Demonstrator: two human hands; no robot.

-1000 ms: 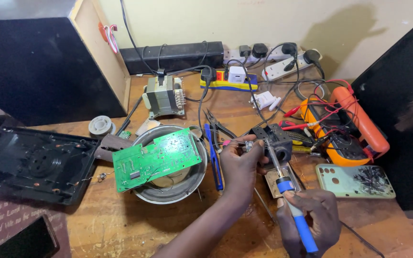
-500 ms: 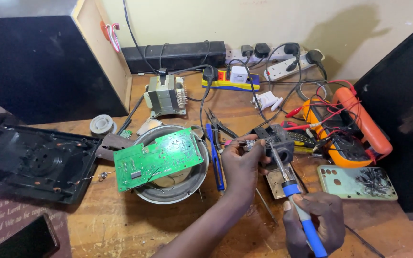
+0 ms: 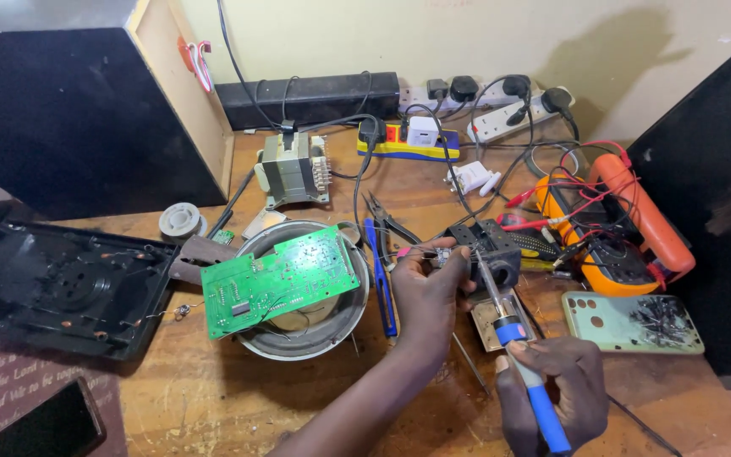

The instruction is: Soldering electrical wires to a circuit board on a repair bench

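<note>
My left hand [image 3: 427, 292] pinches a small electronic part with thin wire leads [image 3: 442, 252] at the middle of the wooden bench. My right hand [image 3: 552, 391] grips a blue-handled soldering iron [image 3: 524, 364], its tip angled up to the part beside a small black box [image 3: 492, 245]. Under the iron lies a square sponge tray [image 3: 491, 326]. Left of my hand a green circuit board [image 3: 279, 278] rests across a round metal bowl [image 3: 332, 334].
An orange multimeter [image 3: 611, 228] with red leads and a pale green phone case [image 3: 632, 322] lie to the right. Power strips [image 3: 420, 140], a transformer [image 3: 291, 169], a solder reel [image 3: 181, 222], pliers and a blue tool [image 3: 380, 271] lie behind. A black plastic housing [image 3: 57, 288] sits left.
The view has shifted slightly. My right hand has drawn a little lower and the iron tip stays at the part in my left hand.
</note>
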